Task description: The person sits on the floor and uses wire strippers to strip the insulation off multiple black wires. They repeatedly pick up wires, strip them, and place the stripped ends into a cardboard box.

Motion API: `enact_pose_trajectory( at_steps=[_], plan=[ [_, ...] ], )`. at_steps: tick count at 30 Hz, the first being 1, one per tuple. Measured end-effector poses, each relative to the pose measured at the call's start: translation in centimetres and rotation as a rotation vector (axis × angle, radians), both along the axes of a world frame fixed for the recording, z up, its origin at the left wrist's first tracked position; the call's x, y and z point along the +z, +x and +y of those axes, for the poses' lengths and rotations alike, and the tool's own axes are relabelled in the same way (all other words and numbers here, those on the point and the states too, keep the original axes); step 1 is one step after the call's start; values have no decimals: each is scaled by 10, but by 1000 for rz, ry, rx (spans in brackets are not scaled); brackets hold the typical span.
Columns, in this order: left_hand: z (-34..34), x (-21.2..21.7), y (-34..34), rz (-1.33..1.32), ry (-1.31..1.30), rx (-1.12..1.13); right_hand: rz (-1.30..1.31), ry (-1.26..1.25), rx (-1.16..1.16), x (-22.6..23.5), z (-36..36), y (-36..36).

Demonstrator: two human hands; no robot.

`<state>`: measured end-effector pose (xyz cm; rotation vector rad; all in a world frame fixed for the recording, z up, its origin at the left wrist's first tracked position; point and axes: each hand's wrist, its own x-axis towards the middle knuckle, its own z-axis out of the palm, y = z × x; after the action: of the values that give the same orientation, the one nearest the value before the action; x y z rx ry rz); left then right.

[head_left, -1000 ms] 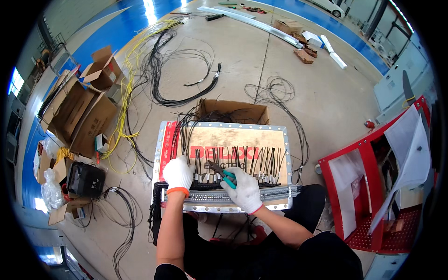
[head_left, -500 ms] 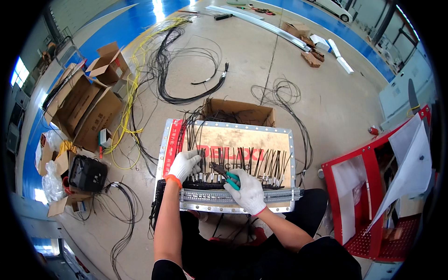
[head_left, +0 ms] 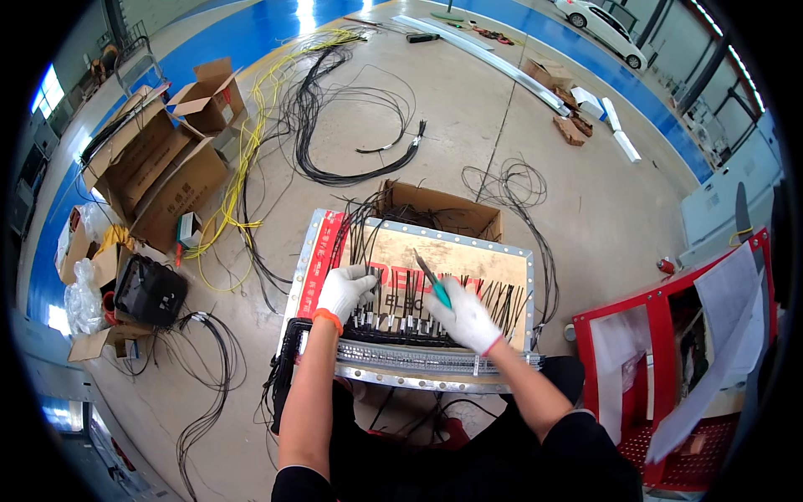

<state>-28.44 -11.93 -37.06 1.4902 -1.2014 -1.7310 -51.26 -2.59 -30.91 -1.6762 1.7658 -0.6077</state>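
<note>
A metal-framed panel [head_left: 468,244] with a tan face lies flat in front of me, many black wires [head_left: 393,309] running over it to a row of terminals along its near edge. My left hand [head_left: 347,289], in a white glove with an orange cuff, rests on the wires at the panel's left part. My right hand [head_left: 464,318], also gloved, holds a screwdriver with a teal handle [head_left: 432,283], its tip pointing up and away over the panel's middle. A perforated grey cable duct [head_left: 418,361] runs along the near edge.
An open cardboard box [head_left: 439,209] stands just behind the panel. Loose black and yellow cables [head_left: 276,134] sprawl over the concrete floor to the left and behind. Cardboard boxes [head_left: 159,159] and a black case [head_left: 149,291] sit at left, a red cart with papers [head_left: 669,335] at right.
My right hand has lifted and turned the screwdriver so it points up and away. My left hand has shifted slightly on the wires. The view has moved a little closer.
</note>
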Motion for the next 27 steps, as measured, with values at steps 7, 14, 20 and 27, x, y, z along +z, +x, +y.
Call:
enact_pose_trajectory(
  at_steps=[7, 14, 20, 27],
  plan=[
    [1, -3, -4, 55, -17, 35, 746, 196, 601, 43, -114, -5],
    [1, 7, -4, 31, 1, -22, 633, 397, 865, 14, -153, -5],
    [0, 3, -1, 26, 16, -30, 565, 363, 873, 13, -154, 4],
    [0, 10, -1, -32, 19, -71, 571, 299, 923, 10, -159, 4]
  ],
)
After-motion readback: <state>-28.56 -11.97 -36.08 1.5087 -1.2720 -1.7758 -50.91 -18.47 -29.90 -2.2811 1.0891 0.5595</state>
